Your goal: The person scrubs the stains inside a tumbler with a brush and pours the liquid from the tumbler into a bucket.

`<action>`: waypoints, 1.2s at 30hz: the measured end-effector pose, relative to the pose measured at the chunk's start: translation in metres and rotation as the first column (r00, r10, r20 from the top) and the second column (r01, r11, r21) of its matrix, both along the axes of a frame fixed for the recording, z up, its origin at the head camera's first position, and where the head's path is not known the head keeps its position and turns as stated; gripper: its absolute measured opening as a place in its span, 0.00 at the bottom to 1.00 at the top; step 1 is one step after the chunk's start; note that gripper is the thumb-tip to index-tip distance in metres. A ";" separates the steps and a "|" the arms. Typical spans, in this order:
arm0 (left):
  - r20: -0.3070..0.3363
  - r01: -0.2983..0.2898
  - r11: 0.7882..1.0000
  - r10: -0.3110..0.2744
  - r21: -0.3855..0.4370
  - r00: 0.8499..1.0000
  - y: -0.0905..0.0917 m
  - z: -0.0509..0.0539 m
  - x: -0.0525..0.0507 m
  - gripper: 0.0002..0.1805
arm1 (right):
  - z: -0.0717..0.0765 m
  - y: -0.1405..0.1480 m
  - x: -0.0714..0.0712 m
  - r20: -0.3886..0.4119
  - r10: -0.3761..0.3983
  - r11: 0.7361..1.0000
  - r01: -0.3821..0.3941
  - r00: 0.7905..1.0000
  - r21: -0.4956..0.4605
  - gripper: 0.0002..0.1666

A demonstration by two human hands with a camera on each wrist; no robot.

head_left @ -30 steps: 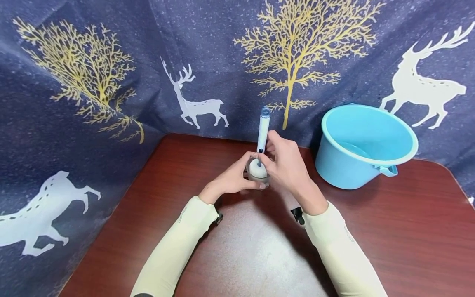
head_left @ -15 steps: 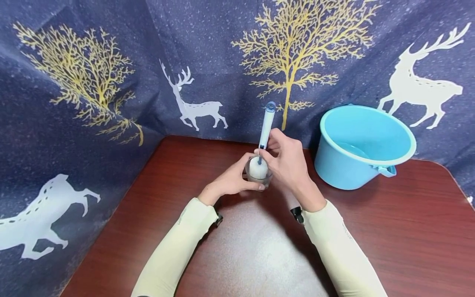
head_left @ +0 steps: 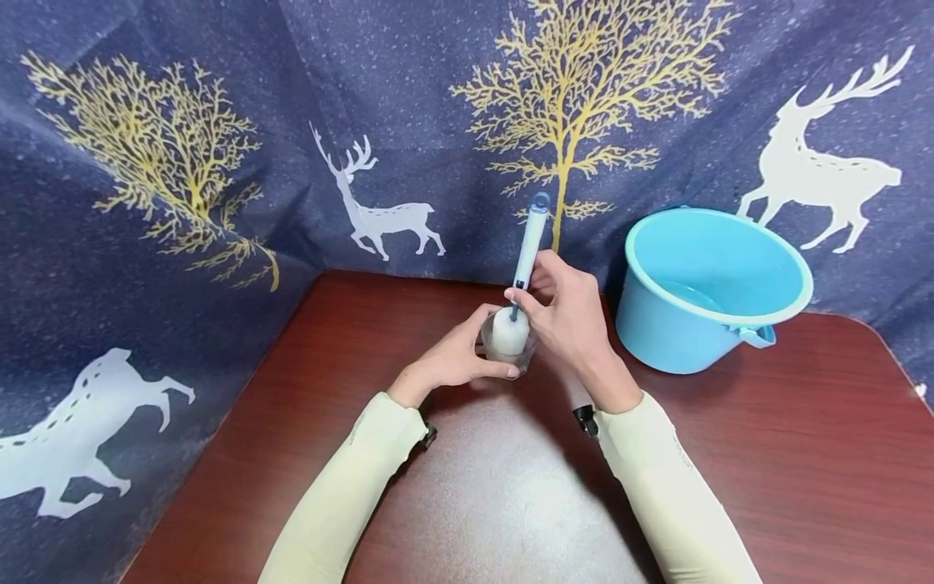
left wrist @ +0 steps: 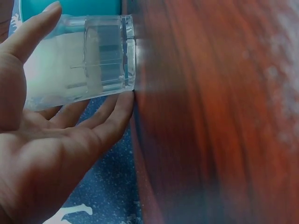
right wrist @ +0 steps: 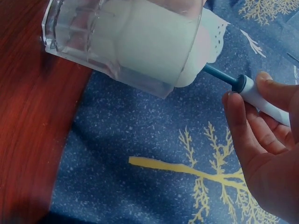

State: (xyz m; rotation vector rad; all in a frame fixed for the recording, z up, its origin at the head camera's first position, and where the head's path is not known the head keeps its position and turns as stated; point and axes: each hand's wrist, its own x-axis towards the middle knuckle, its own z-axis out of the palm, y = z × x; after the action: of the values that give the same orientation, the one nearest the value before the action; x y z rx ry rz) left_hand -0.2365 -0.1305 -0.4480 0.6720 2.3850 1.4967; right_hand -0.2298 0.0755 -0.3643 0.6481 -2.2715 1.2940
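Note:
A clear cup (left wrist: 107, 56) stands on the brown table, its base against the tabletop in the left wrist view. My left hand (head_left: 456, 354) holds it from the left, thumb on the near side and fingers around the far side. Inside the cup is the white sponge head (right wrist: 149, 44) of a brush. The brush's pale blue handle (head_left: 530, 243) rises from it, tilted a little to the right. Just above the dark stem, my right hand (head_left: 572, 316) pinches the lower handle between thumb and fingers.
A light blue bucket (head_left: 657, 324) with a handle stands at the back right of the table (head_left: 788, 454). Behind the table hangs a dark blue cloth (head_left: 438, 65) with white deer and yellow trees.
The brush handle's top has swung to the right, and my right hand has shifted slightly with it. My left hand keeps its hold on the cup, which has hardly moved.

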 end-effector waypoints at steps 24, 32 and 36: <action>-0.069 0.016 0.999 -0.018 -0.033 0.997 0.001 0.000 -0.001 0.46 | 0.004 0.005 0.000 -0.016 -0.004 0.999 0.005 1.000 0.031 0.15; -0.085 0.017 1.000 -0.019 -0.022 0.996 0.001 -0.001 -0.002 0.44 | 0.007 0.005 0.004 -0.008 0.006 0.999 -0.005 1.000 0.053 0.16; -0.090 0.017 1.000 -0.019 -0.023 0.996 0.001 -0.001 -0.002 0.45 | 0.009 0.004 0.006 -0.023 0.002 0.998 -0.001 1.000 0.070 0.18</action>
State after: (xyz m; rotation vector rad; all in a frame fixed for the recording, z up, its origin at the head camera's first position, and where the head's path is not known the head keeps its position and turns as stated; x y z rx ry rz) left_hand -0.2384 -0.1298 -0.4495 0.7694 2.4515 1.4604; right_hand -0.2240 0.0800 -0.3556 0.6857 -2.3067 1.2058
